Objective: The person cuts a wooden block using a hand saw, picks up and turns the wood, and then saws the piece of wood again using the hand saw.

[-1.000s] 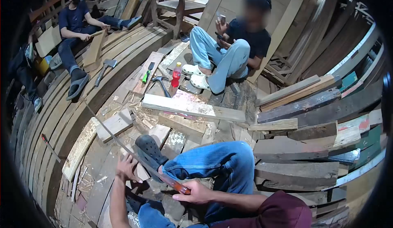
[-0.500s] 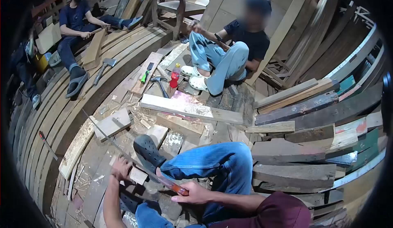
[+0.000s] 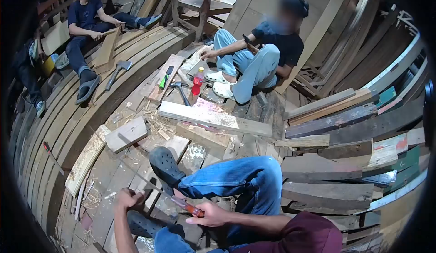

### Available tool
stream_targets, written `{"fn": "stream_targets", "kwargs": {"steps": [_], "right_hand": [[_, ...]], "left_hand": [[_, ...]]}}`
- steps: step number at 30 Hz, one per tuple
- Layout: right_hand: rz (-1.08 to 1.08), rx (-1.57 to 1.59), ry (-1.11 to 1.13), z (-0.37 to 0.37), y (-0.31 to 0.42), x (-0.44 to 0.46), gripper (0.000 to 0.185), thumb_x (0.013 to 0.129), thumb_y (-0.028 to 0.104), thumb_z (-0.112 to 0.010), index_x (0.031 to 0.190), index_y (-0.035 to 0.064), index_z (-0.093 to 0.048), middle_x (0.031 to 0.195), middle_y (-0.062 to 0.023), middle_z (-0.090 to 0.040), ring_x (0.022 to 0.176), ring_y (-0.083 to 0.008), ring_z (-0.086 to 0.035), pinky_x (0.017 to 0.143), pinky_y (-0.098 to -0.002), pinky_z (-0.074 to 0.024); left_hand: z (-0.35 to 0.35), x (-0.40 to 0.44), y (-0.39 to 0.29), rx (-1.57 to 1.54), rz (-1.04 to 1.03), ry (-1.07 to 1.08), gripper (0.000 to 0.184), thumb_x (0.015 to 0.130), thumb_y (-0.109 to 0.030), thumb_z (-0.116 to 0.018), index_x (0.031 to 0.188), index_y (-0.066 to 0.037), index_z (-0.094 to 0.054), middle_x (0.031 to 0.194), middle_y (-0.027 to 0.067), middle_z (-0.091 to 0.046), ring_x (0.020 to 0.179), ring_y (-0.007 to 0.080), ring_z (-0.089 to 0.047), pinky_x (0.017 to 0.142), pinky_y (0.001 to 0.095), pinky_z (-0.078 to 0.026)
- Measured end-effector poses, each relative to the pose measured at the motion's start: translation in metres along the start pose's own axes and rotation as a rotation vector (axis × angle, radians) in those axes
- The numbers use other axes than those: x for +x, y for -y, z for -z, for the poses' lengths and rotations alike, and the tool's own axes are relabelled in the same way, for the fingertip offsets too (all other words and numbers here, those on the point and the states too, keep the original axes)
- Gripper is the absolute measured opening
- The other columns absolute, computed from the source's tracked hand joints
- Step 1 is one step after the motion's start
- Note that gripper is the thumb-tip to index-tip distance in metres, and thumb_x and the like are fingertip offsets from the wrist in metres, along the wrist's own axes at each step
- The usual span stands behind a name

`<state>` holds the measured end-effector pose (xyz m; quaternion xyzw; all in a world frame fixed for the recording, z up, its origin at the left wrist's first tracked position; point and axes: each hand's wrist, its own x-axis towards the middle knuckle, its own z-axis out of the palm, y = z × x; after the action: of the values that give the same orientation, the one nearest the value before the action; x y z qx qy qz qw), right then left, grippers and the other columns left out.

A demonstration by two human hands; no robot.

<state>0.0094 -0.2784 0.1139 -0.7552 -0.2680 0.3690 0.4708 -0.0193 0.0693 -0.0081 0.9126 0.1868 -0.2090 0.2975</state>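
Observation:
My right hand (image 3: 212, 213) is closed round the reddish-brown handle (image 3: 187, 206) of a long tool. Its thin metal blade (image 3: 146, 180) slants up and left over the floor, almost edge-on, so I cannot tell whether it is a saw. To the left, my left hand (image 3: 128, 199) hangs above my shoe with its fingers curled and its thumb out to the right. What those fingers hold, if anything, is hidden. Near the blade's far end lie a short wood block (image 3: 127, 134) and a pale board (image 3: 87, 160).
Ahead lie a long pale plank (image 3: 213, 119), a hammer (image 3: 181, 92) and a red bottle (image 3: 197, 81). One person (image 3: 277, 44) sits beyond; another (image 3: 86, 21) sits on stacked beams, near a hatchet (image 3: 118, 73). Timber (image 3: 327, 194) is piled at right.
The pale wood block at my left hand no longer shows, and that hand has shifted slightly left and down. The tool's handle has moved slightly left. The person ahead has lowered a hand to a board.

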Motion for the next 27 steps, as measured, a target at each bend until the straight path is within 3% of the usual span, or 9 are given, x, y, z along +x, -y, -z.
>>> {"fn": "stream_targets", "kwargs": {"steps": [2, 6, 12, 15, 16, 19, 22, 24, 27], "right_hand": [[0.008, -0.020, 0.044, -0.003, -0.002, 0.002, 0.044, 0.082, 0.039, -0.068, 0.063, 0.0059, -0.046, 0.055, 0.0033, -0.035, 0.053, -0.0079, -0.034, 0.048, -0.0286, -0.0286], [-0.060, -0.058, 0.061, -0.008, -0.004, 0.000, 0.045, 0.083, 0.040, -0.066, 0.064, 0.0050, -0.045, 0.055, 0.0019, -0.032, 0.053, -0.0092, -0.031, 0.048, -0.0287, -0.0284], [0.016, -0.077, 0.080, -0.008, -0.001, 0.006, 0.047, 0.084, 0.042, -0.062, 0.064, 0.0028, -0.046, 0.053, -0.0017, -0.037, 0.052, -0.0108, -0.036, 0.047, -0.0314, -0.0314], [-0.057, 0.023, 0.078, -0.013, 0.006, 0.011, 0.048, 0.085, 0.044, -0.059, 0.066, 0.0004, -0.051, 0.053, -0.0050, -0.045, 0.051, -0.0136, -0.045, 0.049, -0.0343, -0.0365], [0.000, -0.060, 0.074, -0.022, -0.014, 0.018, 0.040, 0.086, 0.040, -0.060, 0.082, 0.0000, -0.059, 0.053, -0.0060, -0.045, 0.051, -0.0115, -0.045, 0.048, -0.0326, -0.0371], [-0.086, -0.080, 0.021, -0.033, -0.013, 0.025, 0.039, 0.088, 0.038, -0.058, 0.079, 0.0000, -0.061, 0.053, -0.0054, -0.048, 0.051, -0.0118, -0.046, 0.049, -0.0321, -0.0383], [-0.114, -0.118, -0.070, -0.046, -0.018, 0.031, 0.043, 0.090, 0.038, -0.054, 0.070, -0.0007, -0.059, 0.053, -0.0039, -0.049, 0.051, -0.0115, -0.047, 0.049, -0.0308, -0.0387], [-0.184, 0.116, 0.006, -0.050, -0.030, 0.033, 0.046, 0.095, 0.035, -0.046, 0.062, 0.0032, -0.053, 0.053, 0.0015, -0.047, 0.049, -0.0070, -0.042, 0.046, -0.0250, -0.0336], [-0.208, 0.251, 0.025, -0.053, -0.043, 0.037, 0.044, 0.097, 0.035, -0.042, 0.065, 0.0049, -0.049, 0.055, 0.0010, -0.046, 0.048, -0.0065, -0.042, 0.044, -0.0234, -0.0336]], "left_hand": [[-0.003, -0.004, 0.001, -0.112, -0.055, 0.004, 0.051, 0.073, -0.053, -0.063, 0.071, -0.003, -0.068, 0.063, 0.0195, -0.061, 0.065, 0.0330, -0.063, 0.063, 0.0432, -0.048], [-0.010, -0.012, -0.004, 0.279, -0.018, -0.106, 0.048, 0.076, -0.048, -0.063, 0.065, -0.001, -0.065, 0.067, 0.0215, -0.062, 0.072, 0.0352, -0.064, 0.063, 0.0430, -0.049], [-0.004, -0.025, -0.018, 0.093, 0.137, -0.364, 0.037, 0.074, -0.036, -0.066, 0.067, 0.001, -0.066, 0.068, 0.0258, -0.060, 0.074, 0.0392, -0.063, 0.067, 0.0458, -0.050], [-0.013, -0.022, -0.014, 0.226, 0.140, -0.254, 0.026, 0.073, -0.025, -0.062, 0.081, 0.000, -0.067, 0.082, 0.0251, -0.063, 0.081, 0.0383, -0.063, 0.071, 0.0437, -0.051], [-0.019, -0.020, -0.008, 0.290, 0.142, -0.239, 0.025, 0.072, -0.023, -0.062, 0.083, -0.001, -0.068, 0.085, 0.0247, -0.063, 0.083, 0.0378, -0.063, 0.071, 0.0430, -0.051], [-0.039, -0.007, 0.014, 0.524, 0.181, 0.068, 0.025, 0.070, -0.019, -0.060, 0.089, -0.004, -0.068, 0.093, 0.0204, -0.065, 0.090, 0.0344, -0.063, 0.078, 0.0426, -0.050], [-0.044, -0.013, -0.002, 0.432, 0.200, -0.053, 0.023, 0.081, -0.014, -0.048, 0.088, -0.006, -0.069, 0.094, 0.0175, -0.066, 0.090, 0.0315, -0.065, 0.074, 0.0402, -0.052], [-0.041, -0.019, -0.014, 0.426, 0.242, -0.075, 0.024, 0.080, -0.015, -0.050, 0.092, -0.003, -0.067, 0.093, 0.0178, -0.066, 0.086, 0.0299, -0.066, 0.071, 0.0393, -0.052], [-0.042, -0.021, -0.014, 0.303, 0.283, -0.127, 0.022, 0.082, -0.013, -0.049, 0.092, -0.004, -0.066, 0.092, 0.0170, -0.067, 0.087, 0.0305, -0.066, 0.072, 0.0399, -0.052]]}}
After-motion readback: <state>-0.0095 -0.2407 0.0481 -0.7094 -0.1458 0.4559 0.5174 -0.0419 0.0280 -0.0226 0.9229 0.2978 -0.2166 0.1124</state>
